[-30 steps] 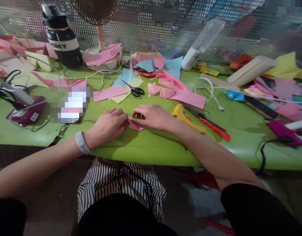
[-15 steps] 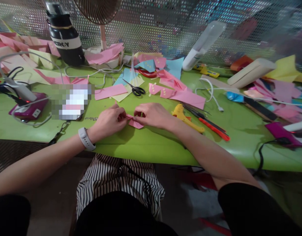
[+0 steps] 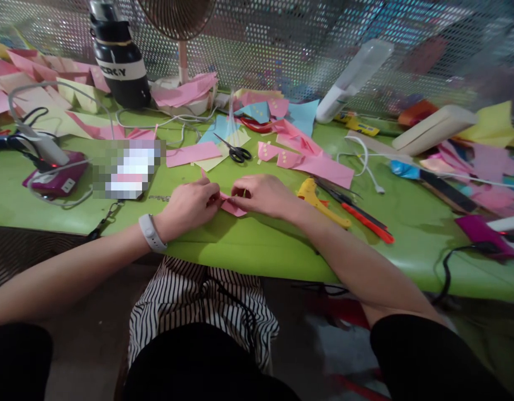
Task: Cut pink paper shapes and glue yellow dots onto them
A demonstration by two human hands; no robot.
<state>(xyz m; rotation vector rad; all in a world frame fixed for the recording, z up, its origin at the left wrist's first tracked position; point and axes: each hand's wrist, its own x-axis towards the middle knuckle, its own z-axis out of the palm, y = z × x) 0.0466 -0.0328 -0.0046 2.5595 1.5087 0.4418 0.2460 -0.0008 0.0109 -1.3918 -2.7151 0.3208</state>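
Close to the front edge of the green table, a small piece of pink paper [image 3: 234,209] is pinched by both my hands. My left hand [image 3: 191,205] grips its left end, fingers curled. On the right side, my right hand [image 3: 261,195] has thumb and fingertips closed on the paper's upper edge. Part of the paper is hidden under the fingers, and a thin pink tip shows above my left hand. Beyond the hands lie black scissors [image 3: 239,153] and a pink paper strip [image 3: 193,153]. A yellow glue gun [image 3: 319,203] rests right of my right hand.
A phone [image 3: 134,171] with a blurred screen lies left, beside a purple power strip [image 3: 58,172]. Red-handled pliers [image 3: 368,221] lie right of the glue gun. A black bottle [image 3: 121,67], a fan [image 3: 177,16] and paper scraps stand or lie along the back mesh.
The view has shifted slightly, so the table's things appear a little further right. Both hands keep their pinch on the pink paper, which has tilted a little.
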